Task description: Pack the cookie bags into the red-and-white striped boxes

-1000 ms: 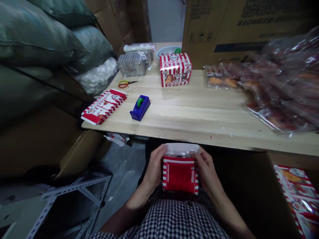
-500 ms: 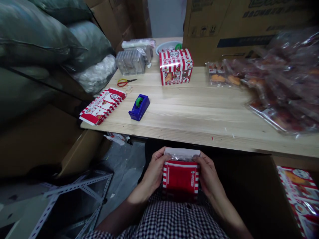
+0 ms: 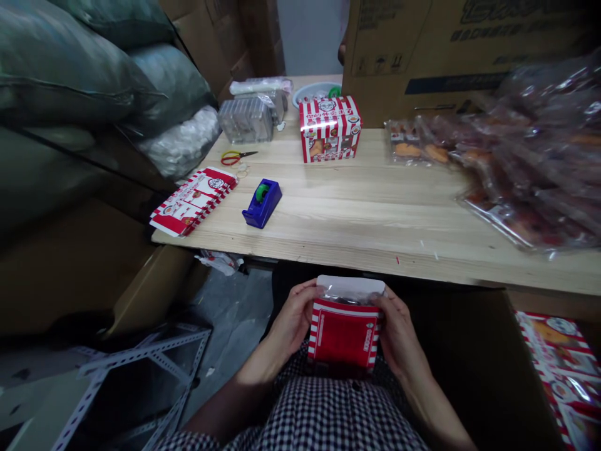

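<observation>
Below the table's front edge, over my lap, I hold a red-and-white striped box (image 3: 345,335) with a clear plastic bag (image 3: 350,289) sticking out of its open top. My left hand (image 3: 295,316) is closed on the box's left side. My right hand (image 3: 398,332) is closed on its right side, thumb near the top rim. On the wooden table (image 3: 375,213) stand a finished striped box (image 3: 330,128), a blue tape dispenser (image 3: 262,202) and a stack of flat striped cartons (image 3: 193,199).
Clear bags of snacks (image 3: 521,169) pile up at the table's right. Scissors (image 3: 236,156) and clear plastic trays (image 3: 246,119) lie at the back left. Large cardboard boxes (image 3: 451,44) stand behind. Grey sacks (image 3: 84,81) fill the left; a metal frame (image 3: 136,382) lies on the floor.
The box in my hands has shifted slightly right and the bag's top shows a little more above the rim. My hands keep the same grip.
</observation>
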The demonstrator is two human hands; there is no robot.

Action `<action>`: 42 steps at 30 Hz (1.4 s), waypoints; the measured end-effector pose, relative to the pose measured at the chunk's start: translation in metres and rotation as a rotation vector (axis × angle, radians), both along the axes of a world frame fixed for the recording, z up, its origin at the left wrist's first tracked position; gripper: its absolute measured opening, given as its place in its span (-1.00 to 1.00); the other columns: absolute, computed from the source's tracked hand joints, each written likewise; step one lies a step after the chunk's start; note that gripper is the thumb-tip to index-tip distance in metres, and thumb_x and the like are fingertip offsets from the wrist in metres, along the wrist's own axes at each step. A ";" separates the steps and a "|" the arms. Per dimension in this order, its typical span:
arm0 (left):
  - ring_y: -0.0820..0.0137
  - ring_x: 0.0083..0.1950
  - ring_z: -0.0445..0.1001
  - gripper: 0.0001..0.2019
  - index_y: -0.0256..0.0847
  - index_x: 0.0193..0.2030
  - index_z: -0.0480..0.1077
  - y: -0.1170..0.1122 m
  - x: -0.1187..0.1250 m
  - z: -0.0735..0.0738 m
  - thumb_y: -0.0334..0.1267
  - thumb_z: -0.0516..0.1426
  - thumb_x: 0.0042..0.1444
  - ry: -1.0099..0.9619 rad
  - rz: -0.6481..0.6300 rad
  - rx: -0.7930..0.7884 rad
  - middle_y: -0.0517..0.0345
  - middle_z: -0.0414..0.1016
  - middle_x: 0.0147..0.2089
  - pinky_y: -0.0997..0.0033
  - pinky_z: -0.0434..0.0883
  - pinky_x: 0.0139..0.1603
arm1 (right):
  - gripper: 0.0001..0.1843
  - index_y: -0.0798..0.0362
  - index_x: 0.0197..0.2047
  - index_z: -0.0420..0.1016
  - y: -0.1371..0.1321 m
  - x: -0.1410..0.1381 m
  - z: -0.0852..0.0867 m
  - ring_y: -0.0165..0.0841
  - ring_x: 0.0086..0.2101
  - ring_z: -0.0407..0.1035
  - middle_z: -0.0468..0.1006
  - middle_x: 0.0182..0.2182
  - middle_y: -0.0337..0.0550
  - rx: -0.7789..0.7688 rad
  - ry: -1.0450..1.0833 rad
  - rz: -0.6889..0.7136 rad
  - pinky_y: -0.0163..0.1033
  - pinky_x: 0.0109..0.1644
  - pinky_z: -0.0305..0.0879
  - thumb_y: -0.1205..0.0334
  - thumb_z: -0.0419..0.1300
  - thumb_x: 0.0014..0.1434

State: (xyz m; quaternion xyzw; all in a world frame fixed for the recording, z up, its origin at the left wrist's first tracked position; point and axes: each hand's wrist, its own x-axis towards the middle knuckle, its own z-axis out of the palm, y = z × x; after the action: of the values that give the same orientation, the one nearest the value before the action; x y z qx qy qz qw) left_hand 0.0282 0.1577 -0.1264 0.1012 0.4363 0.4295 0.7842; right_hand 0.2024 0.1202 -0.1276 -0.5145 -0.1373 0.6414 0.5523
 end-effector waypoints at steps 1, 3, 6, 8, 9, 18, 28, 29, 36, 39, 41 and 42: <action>0.44 -0.35 0.54 -0.80 -0.29 -0.27 0.57 0.001 -0.001 -0.001 -0.36 0.35 -0.09 -0.001 -0.017 -0.003 0.15 0.63 -0.32 0.47 0.43 -0.23 | -0.80 -0.07 -0.18 0.53 -0.001 0.001 0.000 -0.21 -0.27 0.54 0.67 -0.27 -0.24 -0.001 0.015 -0.001 -0.17 -0.20 0.44 0.14 0.30 0.08; 0.45 -0.39 0.52 -0.80 -0.30 -0.28 0.56 0.002 -0.003 -0.001 -0.36 0.34 -0.11 0.018 -0.039 -0.020 0.16 0.62 -0.36 0.47 0.42 -0.28 | -0.77 -0.05 -0.22 0.54 -0.002 0.005 0.000 -0.17 -0.21 0.54 0.67 -0.25 -0.19 -0.010 0.062 0.007 -0.12 -0.17 0.45 0.00 0.24 0.14; 0.43 -0.39 0.53 -0.78 -0.28 -0.27 0.54 0.004 -0.005 0.000 -0.35 0.34 -0.13 0.077 -0.015 -0.065 0.18 0.61 -0.36 0.44 0.44 -0.26 | -0.67 -0.03 -0.27 0.56 -0.001 0.010 0.001 -0.14 -0.17 0.54 0.67 -0.28 -0.15 -0.044 0.134 0.030 -0.09 -0.13 0.45 -0.12 0.22 0.13; 0.42 -0.35 0.54 -0.76 -0.27 -0.26 0.53 0.005 -0.006 0.001 -0.35 0.34 -0.14 0.105 0.003 -0.082 0.17 0.62 -0.32 0.44 0.44 -0.23 | -0.74 -0.03 -0.28 0.58 0.003 0.012 0.002 -0.18 -0.18 0.53 0.67 -0.30 -0.19 -0.064 0.158 0.029 -0.13 -0.11 0.43 -0.03 0.32 0.07; 0.42 -0.34 0.54 -0.76 -0.27 -0.25 0.53 0.006 -0.006 0.002 -0.35 0.34 -0.13 0.114 0.001 -0.082 0.17 0.62 -0.31 0.44 0.44 -0.22 | -0.76 -0.03 -0.28 0.58 0.005 0.013 0.003 -0.21 -0.20 0.53 0.67 -0.32 -0.21 -0.076 0.175 0.025 -0.15 -0.12 0.43 0.02 0.36 0.04; 0.39 -0.31 0.54 -0.76 -0.27 -0.22 0.60 0.016 -0.004 -0.004 -0.40 0.27 -0.10 0.130 -0.219 0.049 0.10 0.64 -0.29 0.44 0.42 -0.19 | -0.75 -0.04 -0.33 0.56 0.008 0.023 -0.012 -0.42 -0.52 0.40 0.56 -0.51 -0.38 -0.168 0.168 0.033 -0.32 -0.40 0.35 0.39 0.39 -0.14; 0.13 0.03 0.57 -0.71 -0.27 -0.13 0.64 0.029 -0.020 -0.023 -0.28 0.15 0.08 0.199 -0.430 0.503 -0.13 0.64 -0.05 0.19 0.38 0.13 | -0.77 -0.05 -0.22 0.69 0.014 0.031 -0.014 -0.21 0.00 0.48 0.64 -0.04 -0.13 0.204 -0.132 0.333 -0.12 0.10 0.33 0.22 0.19 0.14; 0.10 0.08 0.55 -0.70 -0.26 -0.11 0.64 0.029 -0.022 -0.019 -0.23 0.14 0.12 0.203 -0.460 0.562 -0.14 0.63 -0.01 0.15 0.36 0.18 | -0.76 -0.06 -0.22 0.70 0.013 0.033 -0.013 -0.19 0.01 0.47 0.63 -0.03 -0.12 0.229 -0.136 0.351 -0.10 0.12 0.32 0.20 0.19 0.16; 0.16 0.09 0.54 -0.79 -0.13 -0.10 0.63 0.031 -0.027 -0.007 -0.25 0.24 0.15 0.472 -0.539 0.787 -0.08 0.61 0.03 0.18 0.37 0.18 | -0.72 -0.07 -0.13 0.68 0.010 0.036 -0.014 -0.12 0.07 0.42 0.57 0.04 -0.06 0.358 -0.173 0.407 0.02 0.16 0.30 0.03 0.19 0.23; 0.20 0.09 0.55 -0.78 -0.10 -0.07 0.62 0.032 -0.025 -0.013 -0.26 0.18 0.20 0.512 -0.533 0.774 -0.06 0.62 0.03 0.19 0.37 0.19 | -0.80 -0.13 -0.10 0.66 0.011 0.032 -0.020 -0.19 0.06 0.44 0.59 0.02 -0.10 0.363 -0.340 0.387 -0.07 0.11 0.35 0.12 0.28 0.21; 0.19 0.09 0.55 -0.78 -0.11 -0.08 0.63 0.031 -0.024 -0.019 -0.24 0.18 0.20 0.503 -0.522 0.736 -0.06 0.63 0.01 0.18 0.37 0.20 | -0.81 -0.14 -0.12 0.67 0.011 0.030 -0.026 -0.21 0.04 0.45 0.60 0.01 -0.10 0.359 -0.382 0.366 -0.07 0.10 0.36 0.11 0.25 0.24; 0.18 0.08 0.56 -0.79 -0.12 -0.10 0.63 0.031 -0.024 -0.021 -0.24 0.19 0.18 0.495 -0.513 0.712 -0.05 0.63 0.00 0.17 0.37 0.19 | -0.81 -0.14 -0.13 0.68 0.011 0.030 -0.029 -0.21 0.04 0.46 0.61 0.01 -0.10 0.359 -0.388 0.366 -0.06 0.11 0.36 0.10 0.24 0.25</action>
State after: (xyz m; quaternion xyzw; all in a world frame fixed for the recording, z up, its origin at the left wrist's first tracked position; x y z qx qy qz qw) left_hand 0.0043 0.1889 -0.1471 0.5653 0.3966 0.3080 0.6544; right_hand 0.2321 0.1317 -0.1571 -0.4884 -0.4413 0.5853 0.4734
